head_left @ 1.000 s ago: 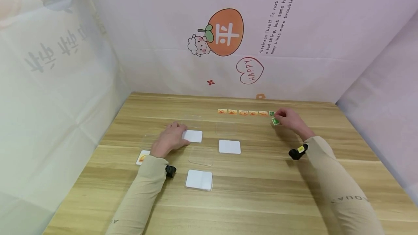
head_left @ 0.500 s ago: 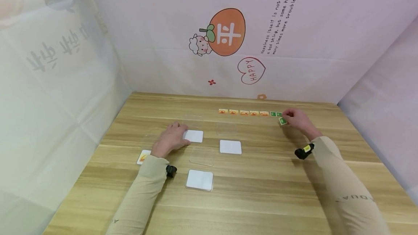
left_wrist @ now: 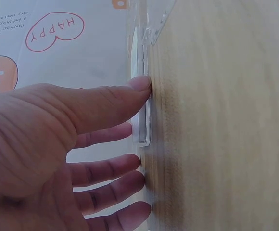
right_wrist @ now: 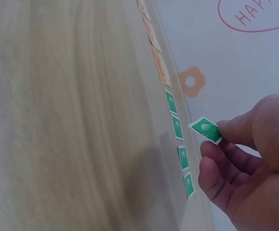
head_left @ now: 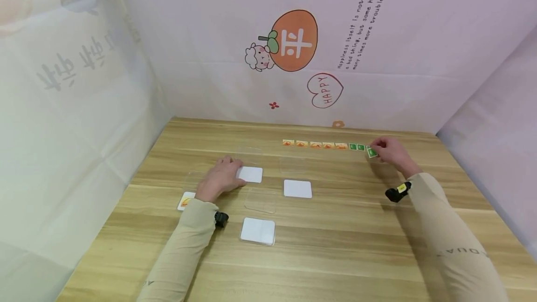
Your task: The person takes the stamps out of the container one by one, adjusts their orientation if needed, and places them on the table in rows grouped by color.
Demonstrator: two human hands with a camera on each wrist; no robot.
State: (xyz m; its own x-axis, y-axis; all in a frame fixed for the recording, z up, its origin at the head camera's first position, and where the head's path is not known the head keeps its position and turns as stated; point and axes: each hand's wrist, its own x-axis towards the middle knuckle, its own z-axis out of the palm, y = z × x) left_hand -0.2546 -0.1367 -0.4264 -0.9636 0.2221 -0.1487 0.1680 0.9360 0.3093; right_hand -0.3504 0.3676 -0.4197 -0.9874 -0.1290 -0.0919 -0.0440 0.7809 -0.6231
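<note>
My right hand (head_left: pixel 392 153) pinches a small green stamp (right_wrist: pixel 207 129) between thumb and index finger, just over the table's far right part. Beneath it, several green stamps (right_wrist: pixel 177 126) lie in a row in the right wrist view; the hand hides some of them in the head view. Orange-yellow stamps (head_left: pixel 316 145) continue that row to the left. My left hand (head_left: pixel 220 178) rests on the table beside a white card in a shallow clear case (head_left: pixel 251 175). Its thumb touches the case's edge, the index fingertip is close to the case, and the fingers stay fairly straight.
Two more white cards in clear cases, one on the right (head_left: pixel 298 188) and one nearer (head_left: pixel 258 231), lie flat. A clear lid (head_left: pixel 261 201) sits between them. At the left, a case with an orange-yellow stamp (head_left: pixel 185 201) is partly behind the left forearm. A printed cloth (head_left: pixel 209 83) backs the table.
The right hand has moved right along the stamp row with a green stamp in its fingers, uncovering another green stamp in the row. The left hand stays at the white card.
</note>
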